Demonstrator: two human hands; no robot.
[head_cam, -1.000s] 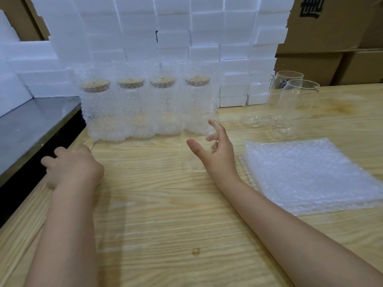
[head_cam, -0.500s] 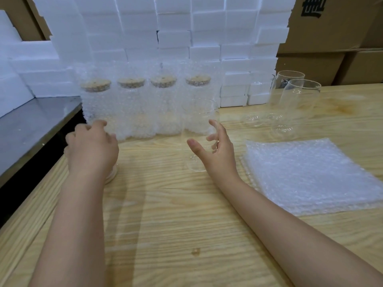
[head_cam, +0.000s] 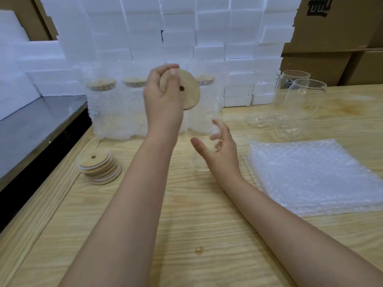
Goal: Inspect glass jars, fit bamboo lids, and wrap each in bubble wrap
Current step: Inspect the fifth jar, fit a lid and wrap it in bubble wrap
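The jar (head_cam: 204, 119) stands upright on the worktop (head_cam: 186, 214) at frame centre, mouth up, hard to make out against the wrapped jars behind. The right hand (head_cam: 221, 156) cups it low down, thumb at its left side and fingers round its right; how firmly, I cannot tell. The left hand (head_cam: 163, 100) pinches a lid (head_cam: 186, 90) just above and left of the mouth, tilted on edge. The lid probably needs turning flat, then lowering slightly rightward onto the rim.

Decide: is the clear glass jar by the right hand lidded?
Unlidded: the glass jar has a bare rim; the left hand grips a round bamboo lid.
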